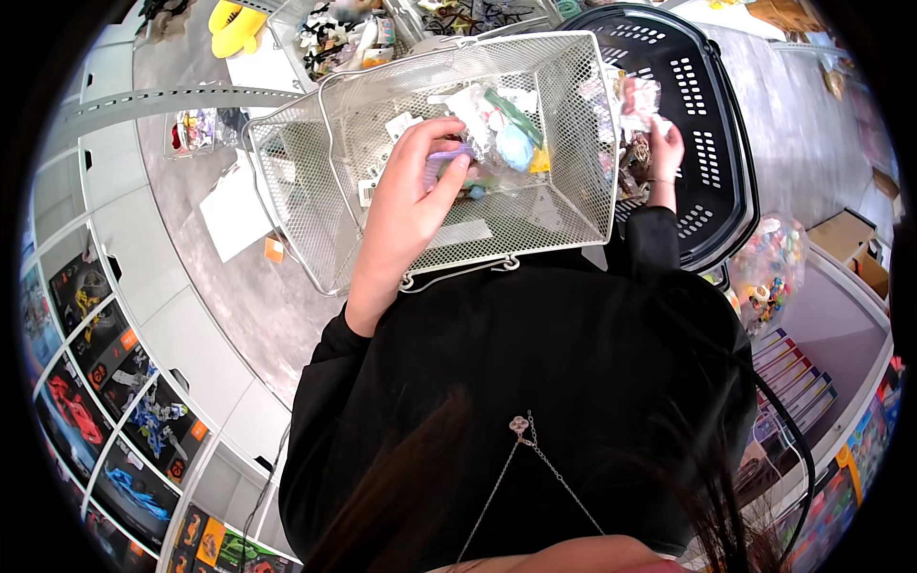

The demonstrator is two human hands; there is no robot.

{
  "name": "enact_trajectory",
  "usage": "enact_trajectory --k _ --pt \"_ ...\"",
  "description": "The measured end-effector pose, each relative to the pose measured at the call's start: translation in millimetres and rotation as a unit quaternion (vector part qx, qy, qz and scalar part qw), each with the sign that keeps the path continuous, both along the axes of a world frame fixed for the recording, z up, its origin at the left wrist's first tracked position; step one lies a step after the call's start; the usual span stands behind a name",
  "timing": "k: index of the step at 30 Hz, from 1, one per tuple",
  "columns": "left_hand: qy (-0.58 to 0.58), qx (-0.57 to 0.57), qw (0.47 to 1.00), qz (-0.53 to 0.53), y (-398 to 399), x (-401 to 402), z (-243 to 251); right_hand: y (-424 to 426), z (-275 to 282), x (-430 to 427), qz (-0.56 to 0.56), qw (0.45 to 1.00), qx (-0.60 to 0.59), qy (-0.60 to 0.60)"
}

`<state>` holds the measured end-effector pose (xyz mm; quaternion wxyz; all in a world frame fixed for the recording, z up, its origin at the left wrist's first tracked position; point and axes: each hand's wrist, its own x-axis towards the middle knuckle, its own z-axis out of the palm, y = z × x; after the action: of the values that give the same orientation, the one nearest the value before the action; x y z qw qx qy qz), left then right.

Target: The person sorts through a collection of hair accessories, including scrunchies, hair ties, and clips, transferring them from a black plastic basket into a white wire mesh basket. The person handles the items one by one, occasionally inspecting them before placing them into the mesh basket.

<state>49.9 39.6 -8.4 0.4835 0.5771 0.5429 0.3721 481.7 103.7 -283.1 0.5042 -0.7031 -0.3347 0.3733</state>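
In front of me is a white wire-mesh basket point(458, 233) with small bagged trinkets inside. Among them are a light-blue piece point(514, 147), a green strip point(513, 114) and a clear plastic bag point(469, 114). My left hand point(412, 197) is over the basket, thumb and fingers curved apart around a purple item point(448, 154); whether it grips this is unclear. To the right, my right hand point(666, 154) reaches over a black plastic shopping basket point(706, 93). Its fingers pinch a small pink packet with white card point(640, 100). More small packets point(632, 168) lie beneath that hand.
Other mesh baskets of trinkets point(347, 39) stand behind. A slotted metal bar point(193, 100) extends left. A bag of colourful beads point(774, 279) and a bin of boxes point(799, 372) are at right. Shelves with boxed toys point(136, 401) line the left.
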Motion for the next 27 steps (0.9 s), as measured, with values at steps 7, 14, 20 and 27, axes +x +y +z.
enact_trajectory --k 7,14,20,27 --pt "-0.169 -0.050 0.984 -0.007 -1.1 1.6 15.0 -16.3 221.7 -90.8 0.073 0.959 0.168 0.216" --pt "-0.189 -0.014 0.982 -0.001 -8.1 -6.3 15.2 -44.7 288.1 -207.1 0.494 0.852 0.150 -0.085" --pt "0.033 0.012 0.996 0.078 -3.3 -11.7 -5.6 -45.2 264.4 -237.0 0.522 0.784 0.214 -0.259" --pt "0.185 0.074 0.973 0.115 -5.0 -7.0 -2.4 -21.8 243.5 -167.1 0.220 0.923 0.245 -0.199"
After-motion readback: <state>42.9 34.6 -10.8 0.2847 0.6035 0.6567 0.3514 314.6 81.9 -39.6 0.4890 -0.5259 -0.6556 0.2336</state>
